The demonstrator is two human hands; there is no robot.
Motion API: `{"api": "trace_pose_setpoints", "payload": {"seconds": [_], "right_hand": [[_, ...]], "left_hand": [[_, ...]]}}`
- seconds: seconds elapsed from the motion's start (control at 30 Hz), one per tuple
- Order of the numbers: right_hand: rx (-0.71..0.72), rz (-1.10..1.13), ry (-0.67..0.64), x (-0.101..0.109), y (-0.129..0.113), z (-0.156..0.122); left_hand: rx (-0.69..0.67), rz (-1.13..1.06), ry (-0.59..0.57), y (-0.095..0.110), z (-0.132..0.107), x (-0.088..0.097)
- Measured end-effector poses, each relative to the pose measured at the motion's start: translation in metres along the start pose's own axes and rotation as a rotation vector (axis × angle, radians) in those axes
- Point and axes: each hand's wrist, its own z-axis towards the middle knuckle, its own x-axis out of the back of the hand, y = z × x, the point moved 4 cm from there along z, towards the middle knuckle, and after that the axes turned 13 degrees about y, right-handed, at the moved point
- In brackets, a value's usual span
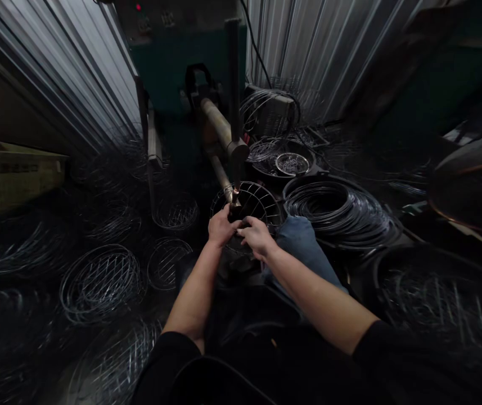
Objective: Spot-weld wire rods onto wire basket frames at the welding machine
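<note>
Two of them, close together: left hand (221,227) and right hand (258,236), fingers curled in at the near side of a round wire frame (265,189). Are they pinching the wire? Too dark to tell! That frame sits around the machine's metal tips (235,196), the left fingertips just beside them. Up from there, a thick pale arm (219,125) runs back to the dark green machine (177,62), red light (138,7) glowing. Out right, past a denim knee (302,242), lies a big wire coil (369,216); out left, round wire grids (101,281), then a yellow crate (17,183). Corrugated wall (325,45) behind it all.
</note>
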Motion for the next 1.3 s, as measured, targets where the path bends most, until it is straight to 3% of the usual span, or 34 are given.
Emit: {"api": "trace_pose_setpoints", "payload": {"seconds": [0.1, 0.2, 0.27, 0.33, 0.43, 0.5, 0.63, 0.73, 0.83, 0.97, 1.13, 1.3], "right_hand": [[0.043, -0.023, -0.043, 0.003, 0.005, -0.005], [0.197, -0.053, -0.203, 0.015, 0.004, -0.018], [0.3, -0.072, -0.297, 0.035, 0.002, -0.024], [0.346, -0.057, -0.196, 0.067, -0.003, -0.014], [0.364, 0.02, 0.141, 0.118, -0.012, 0.027], [0.333, 0.067, 0.146, 0.131, -0.014, 0.059], [0.196, 0.147, -0.082, 0.118, -0.011, 0.096], [0.127, 0.178, -0.22, 0.101, -0.007, 0.095], [0.151, 0.143, -0.289, 0.092, -0.008, 0.088], [0.194, 0.065, -0.303, 0.085, -0.009, 0.086], [0.321, 0.017, -0.278, 0.083, -0.013, 0.089], [0.402, -0.007, -0.234, 0.084, -0.014, 0.088]], "left_hand": [[0.01, 0.103, -0.053, 0.005, 0.001, -0.008], [0.018, 0.136, 0.028, 0.007, 0.0, -0.008], [0.011, 0.087, 0.093, 0.008, -0.002, -0.007], [-0.001, -0.009, 0.177, 0.009, -0.005, -0.004], [-0.009, -0.137, 0.28, 0.008, -0.014, -0.005], [-0.01, -0.169, 0.307, 0.004, -0.021, -0.01], [-0.045, -0.188, 0.347, -0.004, -0.035, -0.023], [-0.046, -0.184, 0.371, -0.012, -0.043, -0.03], [-0.027, -0.184, 0.412, -0.02, -0.047, -0.034], [-0.033, -0.175, 0.459, -0.029, -0.047, -0.04], [-0.138, -0.2, 0.545, -0.033, -0.043, -0.044], [-0.163, -0.205, 0.555, -0.034, -0.041, -0.045]]}}
